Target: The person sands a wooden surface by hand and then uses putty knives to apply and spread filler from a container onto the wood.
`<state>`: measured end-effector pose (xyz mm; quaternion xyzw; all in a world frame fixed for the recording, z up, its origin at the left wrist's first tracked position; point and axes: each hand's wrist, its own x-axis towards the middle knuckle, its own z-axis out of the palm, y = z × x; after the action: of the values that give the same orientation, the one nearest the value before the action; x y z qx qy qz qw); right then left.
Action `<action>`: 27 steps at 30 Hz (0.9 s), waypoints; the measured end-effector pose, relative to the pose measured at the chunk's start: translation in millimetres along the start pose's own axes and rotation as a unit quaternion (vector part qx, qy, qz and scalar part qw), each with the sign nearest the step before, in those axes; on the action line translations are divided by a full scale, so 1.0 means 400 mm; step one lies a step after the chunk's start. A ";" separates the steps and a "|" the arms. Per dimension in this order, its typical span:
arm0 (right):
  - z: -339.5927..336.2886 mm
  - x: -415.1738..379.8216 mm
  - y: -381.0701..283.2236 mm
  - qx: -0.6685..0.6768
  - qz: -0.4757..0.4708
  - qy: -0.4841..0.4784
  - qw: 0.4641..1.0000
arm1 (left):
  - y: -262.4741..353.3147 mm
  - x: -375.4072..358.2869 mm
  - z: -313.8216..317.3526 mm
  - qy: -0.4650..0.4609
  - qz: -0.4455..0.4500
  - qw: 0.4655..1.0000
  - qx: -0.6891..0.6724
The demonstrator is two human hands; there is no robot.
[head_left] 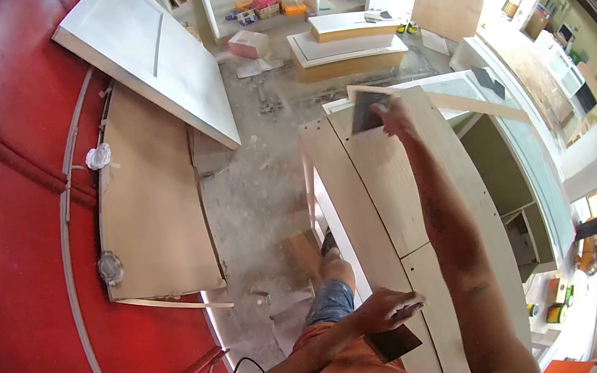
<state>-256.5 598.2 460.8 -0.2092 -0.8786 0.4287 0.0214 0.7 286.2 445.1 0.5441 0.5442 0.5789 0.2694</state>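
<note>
A long pale wooden panel (387, 204), with seams and small dark screw holes, lies on top of a cabinet frame in front of me. My right hand (397, 118) reaches to its far end, fingers closed on a dark, flat rectangular sheet (366, 112) that is tilted against the surface. My left hand (390, 309) is near my body, over the panel's near left edge. Its fingers are curled and whitish at the tips, and a dark rectangular plate (394, 344) sticks out below them. The exact kind of either flat piece is not clear.
A red panelled wall (17, 231) runs along the left, with a brown board (151, 194) and a white door panel (154, 61) leaning there. White-topped boxes (346, 46) stand ahead on the dusty floor. Open cabinet compartments (498, 163) and a glass-like panel (547, 178) are at right.
</note>
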 end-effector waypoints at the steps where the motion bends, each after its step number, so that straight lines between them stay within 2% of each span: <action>1: 0.021 0.022 0.041 -0.022 -0.024 0.075 0.997 | 0.006 -0.002 -0.001 -0.003 0.003 1.000 -0.005; 3: 0.087 0.017 0.013 -0.061 -0.134 0.159 0.976 | 0.004 0.007 0.000 -0.004 0.008 1.000 -0.010; 5: 0.086 -0.027 -0.071 -0.106 -0.015 0.032 0.994 | -0.002 0.006 0.007 0.032 0.048 0.998 -0.022; 7: -0.012 -0.076 -0.108 -0.036 -0.051 -0.047 0.997 | 0.002 -0.004 0.016 0.020 0.033 0.999 -0.023; 8: -0.026 -0.032 -0.049 -0.024 0.042 0.013 0.999 | -0.002 0.001 0.005 0.011 0.027 0.999 -0.016; 10: -0.039 0.053 0.053 0.007 0.125 0.118 0.985 | 0.003 -0.001 0.000 0.002 0.028 1.000 0.000; 11: -0.011 0.041 0.042 0.009 0.008 0.108 0.994 | 0.002 0.006 -0.002 -0.010 0.029 0.999 0.017; 13: 0.089 -0.061 -0.070 -0.021 -0.038 -0.001 0.999 | -0.004 0.003 0.012 -0.003 0.021 1.000 -0.007; 14: 0.118 -0.122 -0.186 -0.052 0.025 -0.095 0.994 | -0.009 0.002 0.010 0.001 0.014 1.000 -0.026; 16: 0.184 -0.160 -0.239 -0.100 -0.060 -0.287 0.951 | 0.006 0.003 0.008 0.009 0.024 0.999 -0.022; 17: 0.205 -0.124 -0.201 -0.099 -0.064 -0.284 0.952 | 0.012 0.009 -0.001 0.019 0.040 0.999 -0.014; 18: 0.235 -0.058 -0.119 -0.060 -0.165 -0.169 0.970 | 0.014 0.012 -0.004 0.017 0.042 0.999 -0.009; 19: 0.209 -0.032 -0.109 -0.011 -0.164 -0.113 0.980 | 0.014 0.013 -0.002 0.028 0.054 0.998 -0.008; 20: 0.141 -0.037 -0.122 0.059 -0.092 -0.077 0.991 | 0.018 0.010 -0.005 0.041 0.065 0.997 -0.006; 21: 0.090 -0.032 -0.113 0.100 -0.030 -0.049 0.993 | 0.035 0.003 -0.010 0.035 0.039 0.998 0.016; 23: 0.018 -0.026 -0.089 0.125 0.084 -0.025 0.988 | 0.039 -0.001 -0.018 0.027 0.030 0.999 0.018; 24: 0.042 -0.003 -0.035 0.117 0.082 -0.029 0.989 | 0.040 0.003 -0.012 0.017 0.023 0.999 0.018; 25: 0.102 0.045 0.055 0.004 -0.043 0.004 0.999 | 0.036 0.004 -0.005 0.023 0.026 0.999 0.018; 26: 0.137 0.009 0.029 0.024 -0.072 0.030 0.997 | 0.025 0.005 -0.001 0.010 0.021 1.000 0.004; 27: 0.165 -0.040 -0.045 0.048 -0.084 0.001 0.995 | 0.015 0.004 -0.002 -0.006 0.016 1.000 -0.010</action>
<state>-262.5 533.1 435.2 -0.1340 -0.8712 0.4673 0.0684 1.3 286.0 451.4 0.5536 0.5282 0.5849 0.2693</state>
